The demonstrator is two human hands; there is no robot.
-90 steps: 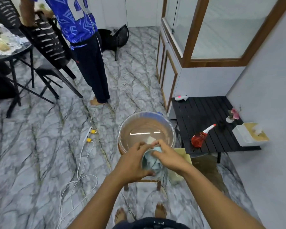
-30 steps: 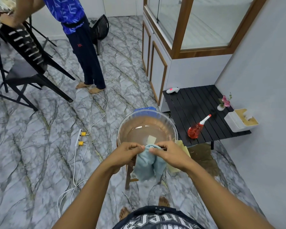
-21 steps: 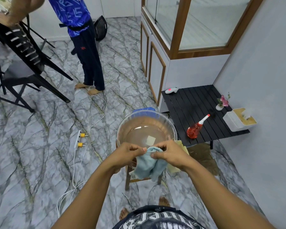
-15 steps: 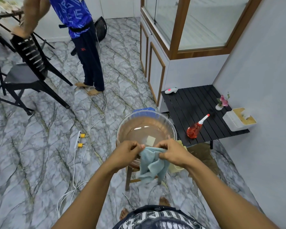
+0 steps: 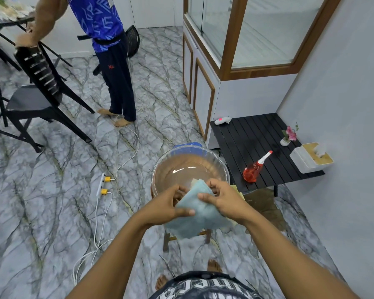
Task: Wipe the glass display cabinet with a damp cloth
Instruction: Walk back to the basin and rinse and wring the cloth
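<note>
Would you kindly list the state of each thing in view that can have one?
left hand: gripping the cloth
right hand: gripping the cloth
cloth: spread between both hands, partly hanging, in front of the bowl
glass bowl: upright on a stool
spray bottle: lying on its side on the black table
cabinet lower doors: shut
power strip: two plugs inserted

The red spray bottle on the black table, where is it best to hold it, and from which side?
Grip the red spray bottle around its fat body, coming from above. It lies tilted on the black slatted table, its white nozzle pointing away toward the wall, so the body is nearer.
</note>
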